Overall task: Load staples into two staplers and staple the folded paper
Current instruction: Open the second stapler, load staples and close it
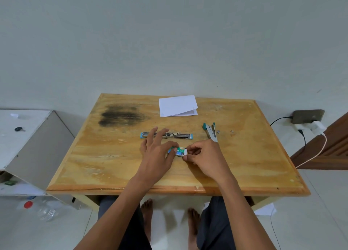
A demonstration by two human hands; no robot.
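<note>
Pinching the staple box (179,151) at centre frame: left hand (157,155) on its left end, other fingers spread; right hand (204,155) on its right end. Just above, stapler (166,135) opened flat; second stapler (211,131) to the right; folded paper (178,106) higher up.

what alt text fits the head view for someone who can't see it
A person's left hand and right hand pinch the ends of a small green staple box at a wooden table. Beyond it lie a stapler opened flat, a second open stapler to the right, and folded white paper farther back.
</note>
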